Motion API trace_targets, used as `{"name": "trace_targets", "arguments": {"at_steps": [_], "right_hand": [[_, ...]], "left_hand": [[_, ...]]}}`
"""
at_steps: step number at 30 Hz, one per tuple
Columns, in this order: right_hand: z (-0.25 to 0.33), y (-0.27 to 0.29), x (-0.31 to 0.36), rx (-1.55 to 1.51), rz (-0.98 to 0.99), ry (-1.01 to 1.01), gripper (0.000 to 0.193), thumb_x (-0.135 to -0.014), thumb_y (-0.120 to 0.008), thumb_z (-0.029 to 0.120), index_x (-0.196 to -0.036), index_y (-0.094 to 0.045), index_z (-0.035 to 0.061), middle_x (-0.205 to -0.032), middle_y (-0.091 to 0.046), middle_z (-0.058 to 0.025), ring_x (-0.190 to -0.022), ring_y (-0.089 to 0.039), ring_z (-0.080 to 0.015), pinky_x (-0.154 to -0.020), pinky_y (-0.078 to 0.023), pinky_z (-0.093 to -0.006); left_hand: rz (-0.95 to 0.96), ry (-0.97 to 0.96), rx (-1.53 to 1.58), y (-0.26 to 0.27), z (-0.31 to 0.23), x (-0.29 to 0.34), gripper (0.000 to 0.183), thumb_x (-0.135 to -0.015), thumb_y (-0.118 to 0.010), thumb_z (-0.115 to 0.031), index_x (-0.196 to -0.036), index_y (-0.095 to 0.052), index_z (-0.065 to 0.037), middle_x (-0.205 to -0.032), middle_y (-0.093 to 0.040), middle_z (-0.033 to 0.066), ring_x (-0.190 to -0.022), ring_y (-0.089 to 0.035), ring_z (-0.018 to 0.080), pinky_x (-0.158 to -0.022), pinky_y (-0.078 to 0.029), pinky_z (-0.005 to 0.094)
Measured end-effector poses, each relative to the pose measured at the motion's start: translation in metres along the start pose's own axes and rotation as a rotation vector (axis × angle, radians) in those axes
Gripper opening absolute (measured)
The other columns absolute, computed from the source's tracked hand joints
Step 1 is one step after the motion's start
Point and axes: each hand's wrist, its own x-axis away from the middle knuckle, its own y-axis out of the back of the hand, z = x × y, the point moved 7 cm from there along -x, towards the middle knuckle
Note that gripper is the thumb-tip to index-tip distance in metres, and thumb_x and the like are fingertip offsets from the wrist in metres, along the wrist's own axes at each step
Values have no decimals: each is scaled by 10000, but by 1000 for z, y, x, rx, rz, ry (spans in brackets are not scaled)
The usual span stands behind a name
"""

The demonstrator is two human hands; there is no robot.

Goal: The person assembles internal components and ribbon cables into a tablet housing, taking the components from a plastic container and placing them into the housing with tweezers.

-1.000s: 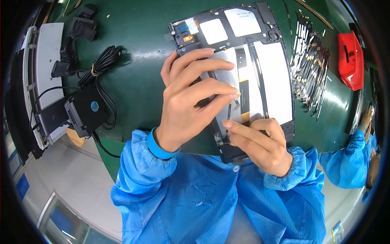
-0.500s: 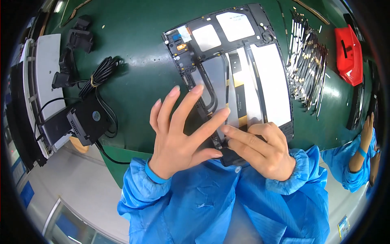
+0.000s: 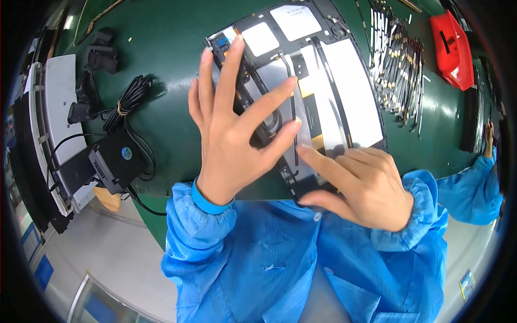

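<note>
An opened tablet (image 3: 358, 91) with a black frame and silver-white panels lies on the table in front of me. A thin black flex cable (image 3: 295, 110) runs lengthwise across its middle. Fingers spread, my left hand (image 3: 229, 126) reaches over the tablet's left side; its index tip and thumb tip rest at the cable. My right hand (image 3: 366, 183) has its index finger stretched to the near part of that cable and its thumb held apart near the tablet's near edge. Its remaining fingers curl over the lower panel, partly hidden.
Many loose flex cables (image 3: 396, 70) lie piled right of the tablet, with a red bin (image 3: 452, 51) beyond. On the left are a bundled black cord (image 3: 129, 99), a black box-shaped device (image 3: 116, 161) and black adapters (image 3: 102, 56). A co-worker's blue sleeve (image 3: 471, 188) shows at right.
My left hand has moved farther up along the tablet, its index finger sliding up the cable. My right thumb has spread away from the index finger. The view has shifted slightly.
</note>
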Motion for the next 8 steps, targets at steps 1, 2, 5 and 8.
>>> {"name": "trace_targets", "arguments": {"at_steps": [1, 2, 5, 8], "right_hand": [[1, -5, 0, 91, 62, 16, 546, -737, -718, 369, -1125, -592, 7, -600, -503, -41, -537, -520, -193, -522, -429, -315], [3, -12, 1, 183, 125, 43, 601, -745, -701, 398, -1183, -584, 3, -597, -492, -45, -518, -504, -197, -515, -420, -318], [13, -22, 15, 278, 137, 94, 640, -765, -657, 457, -1231, -570, 27, -554, -398, -10, -492, -451, -157, -496, -377, -294], [18, -35, 26, 430, 177, 133, 678, -776, -639, 481, -1276, -543, 33, -551, -367, 8, -495, -431, -130, -498, -365, -280]], "left_hand": [[-19, -4, 34, 1, 0, -2, 454, -665, -759, -255, -1112, -696, -206, -1481, -278, 196, -1358, -219, 430, -1089, -161, 509], [-19, -2, 31, 1, 0, -1, 454, -665, -759, -255, -1112, -696, -206, -1481, -278, 196, -1358, -219, 430, -1089, -161, 509], [-44, 89, 174, 1, 4, 2, 472, -693, -752, -258, -1153, -671, -192, -1518, -183, 187, -1392, -133, 428, -1113, -95, 524], [-56, 104, 188, 1, 2, 4, 548, -699, -753, -265, -1222, -621, -169, -1518, -183, 189, -1400, -149, 386, -1121, -82, 520]]}}
